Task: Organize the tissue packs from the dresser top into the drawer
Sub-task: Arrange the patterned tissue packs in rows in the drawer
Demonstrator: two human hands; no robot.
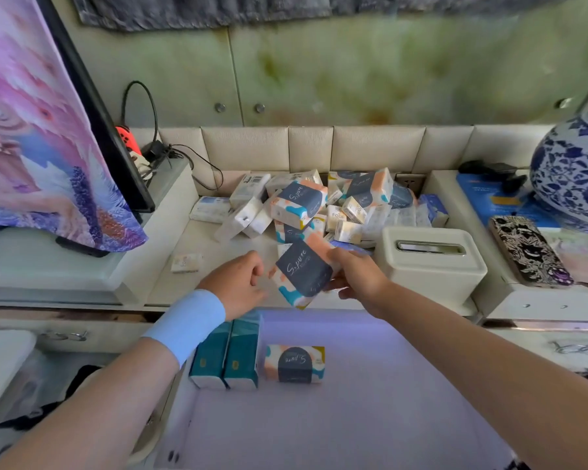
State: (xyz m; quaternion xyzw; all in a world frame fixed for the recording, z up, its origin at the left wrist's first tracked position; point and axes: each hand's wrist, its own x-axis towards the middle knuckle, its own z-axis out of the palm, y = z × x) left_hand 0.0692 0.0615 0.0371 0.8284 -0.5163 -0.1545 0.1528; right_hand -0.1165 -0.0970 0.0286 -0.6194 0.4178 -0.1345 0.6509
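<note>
My right hand [355, 276] grips a tissue pack with a dark blue label and orange and teal patches [302, 274], held tilted above the dresser's front edge. My left hand [238, 286] hovers just left of that pack with loosely curled fingers and holds nothing. A pile of several tissue packs [323, 208] lies on the dresser top behind. Below, the open drawer [353, 418] holds two teal packs [226, 354] standing side by side and one dark-labelled pack [294, 363] to their right.
A cream tissue box [431, 262] stands right of the held pack. A phone [530, 251] and a blue-and-white vase [574, 171] are at the right. A screen under patterned cloth [48, 130] stands at the left. One small pack [186, 262] lies alone.
</note>
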